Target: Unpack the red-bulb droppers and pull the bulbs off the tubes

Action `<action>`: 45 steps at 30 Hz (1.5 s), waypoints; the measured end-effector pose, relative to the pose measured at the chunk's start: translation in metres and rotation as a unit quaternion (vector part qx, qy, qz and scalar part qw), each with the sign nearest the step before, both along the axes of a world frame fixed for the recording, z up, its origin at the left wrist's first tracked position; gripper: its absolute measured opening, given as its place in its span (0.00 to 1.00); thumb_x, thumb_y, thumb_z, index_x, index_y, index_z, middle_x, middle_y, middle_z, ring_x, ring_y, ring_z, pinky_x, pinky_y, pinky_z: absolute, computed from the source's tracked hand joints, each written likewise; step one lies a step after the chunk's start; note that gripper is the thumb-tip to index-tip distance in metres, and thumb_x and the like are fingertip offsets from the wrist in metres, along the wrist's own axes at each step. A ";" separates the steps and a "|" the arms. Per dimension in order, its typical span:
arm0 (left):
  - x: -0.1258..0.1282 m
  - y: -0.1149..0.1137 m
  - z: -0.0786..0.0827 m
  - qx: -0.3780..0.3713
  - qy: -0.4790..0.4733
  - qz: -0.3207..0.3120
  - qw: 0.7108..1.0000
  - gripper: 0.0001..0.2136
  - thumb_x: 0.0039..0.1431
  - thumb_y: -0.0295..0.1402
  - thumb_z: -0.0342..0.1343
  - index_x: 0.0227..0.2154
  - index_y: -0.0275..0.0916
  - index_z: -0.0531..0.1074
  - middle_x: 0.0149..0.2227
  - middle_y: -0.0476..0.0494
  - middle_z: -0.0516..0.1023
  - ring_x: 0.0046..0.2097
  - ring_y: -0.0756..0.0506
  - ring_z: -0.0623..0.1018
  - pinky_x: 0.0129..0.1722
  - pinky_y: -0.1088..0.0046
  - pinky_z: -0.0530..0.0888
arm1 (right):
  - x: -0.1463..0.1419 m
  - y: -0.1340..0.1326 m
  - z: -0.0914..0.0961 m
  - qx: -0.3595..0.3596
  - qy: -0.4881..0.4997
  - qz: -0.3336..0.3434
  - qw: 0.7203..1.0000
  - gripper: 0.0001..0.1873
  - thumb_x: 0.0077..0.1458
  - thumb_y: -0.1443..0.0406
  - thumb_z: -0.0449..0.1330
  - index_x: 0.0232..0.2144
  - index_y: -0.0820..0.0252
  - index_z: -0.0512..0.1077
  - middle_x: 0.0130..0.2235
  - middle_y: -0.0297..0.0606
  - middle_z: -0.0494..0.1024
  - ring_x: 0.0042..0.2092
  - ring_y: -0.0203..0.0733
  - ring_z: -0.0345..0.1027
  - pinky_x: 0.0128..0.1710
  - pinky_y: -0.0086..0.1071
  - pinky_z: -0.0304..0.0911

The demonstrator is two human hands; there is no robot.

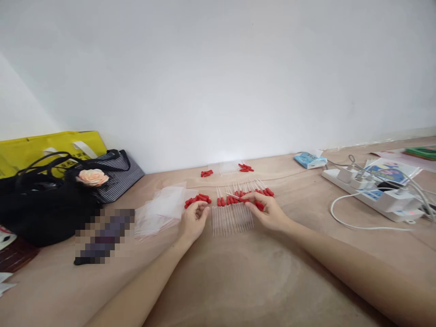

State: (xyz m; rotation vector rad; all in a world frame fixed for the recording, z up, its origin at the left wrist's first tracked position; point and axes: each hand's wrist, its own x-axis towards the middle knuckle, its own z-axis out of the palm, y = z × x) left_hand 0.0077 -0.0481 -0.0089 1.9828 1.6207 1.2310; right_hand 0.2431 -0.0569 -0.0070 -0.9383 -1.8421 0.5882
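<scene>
A row of thin clear tubes (pixel 231 219) with red caps lies on the tan surface in front of me. My left hand (pixel 193 221) rests at the row's left end, fingers curled, just below a small heap of loose red caps (pixel 198 199). My right hand (pixel 267 210) sits at the row's right end, fingers pinched around a red-capped tube (pixel 238 197). More capped tubes (pixel 260 187) fan out behind that hand. Another small batch of tubes and caps (pixel 235 169) lies farther back near the wall.
Clear plastic bags (pixel 162 210) lie left of my left hand. A black bag (pixel 41 204), a striped bag (pixel 117 175) and a yellow bag (pixel 51 145) stand at far left. A white power strip (pixel 374 195) with plugs and cables, leaflets and a blue packet (pixel 309 159) are at right.
</scene>
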 end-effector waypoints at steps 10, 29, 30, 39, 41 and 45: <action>0.023 -0.032 0.011 0.377 0.305 -0.157 0.861 0.12 0.55 0.26 0.49 0.42 0.39 0.68 0.39 0.43 0.74 0.43 0.45 0.69 0.45 0.63 0.63 | -0.014 -0.027 -0.006 0.003 -0.008 0.037 0.999 0.07 0.49 0.63 0.56 0.24 0.60 0.68 0.25 0.33 0.72 0.29 0.35 0.63 0.33 0.31 0.58; 0.021 -0.049 0.010 0.390 0.356 -0.144 0.837 0.08 0.56 0.29 0.48 0.24 0.39 0.69 0.19 0.53 0.69 0.26 0.51 0.67 0.42 0.63 0.58 | -0.020 -0.040 -0.015 0.232 -0.236 -0.019 0.943 0.07 0.51 0.66 0.52 0.28 0.58 0.69 0.23 0.32 0.70 0.31 0.36 0.55 0.43 0.41 0.42; 0.021 -0.050 0.010 0.392 0.354 -0.147 0.836 0.08 0.56 0.29 0.48 0.24 0.39 0.69 0.19 0.53 0.70 0.26 0.51 0.67 0.43 0.63 0.58 | -0.020 -0.041 -0.015 0.235 -0.239 -0.019 0.942 0.06 0.51 0.66 0.51 0.28 0.58 0.69 0.23 0.32 0.69 0.31 0.36 0.55 0.43 0.41 0.42; -0.019 -0.038 0.020 0.285 0.260 -0.061 0.921 0.08 0.56 0.29 0.46 0.27 0.38 0.69 0.25 0.49 0.73 0.29 0.50 0.71 0.35 0.70 0.65 | -0.002 -0.031 -0.013 0.173 -0.176 -0.098 0.964 0.09 0.53 0.66 0.49 0.29 0.59 0.69 0.26 0.33 0.70 0.32 0.36 0.61 0.43 0.37 0.47; -0.026 -0.033 0.022 0.186 0.197 -0.034 0.962 0.10 0.57 0.33 0.43 0.29 0.37 0.69 0.28 0.46 0.73 0.32 0.49 0.72 0.33 0.72 0.67 | 0.000 -0.024 -0.013 0.171 -0.151 -0.113 0.967 0.09 0.54 0.64 0.49 0.33 0.57 0.70 0.30 0.35 0.72 0.34 0.36 0.62 0.42 0.36 0.48; -0.024 -0.028 0.021 -0.014 0.071 -0.041 0.997 0.12 0.54 0.35 0.43 0.34 0.36 0.69 0.35 0.42 0.73 0.34 0.48 0.74 0.34 0.70 0.70 | 0.004 -0.014 -0.013 0.186 -0.142 -0.158 0.959 0.10 0.54 0.63 0.50 0.36 0.54 0.71 0.33 0.36 0.72 0.37 0.36 0.64 0.42 0.36 0.48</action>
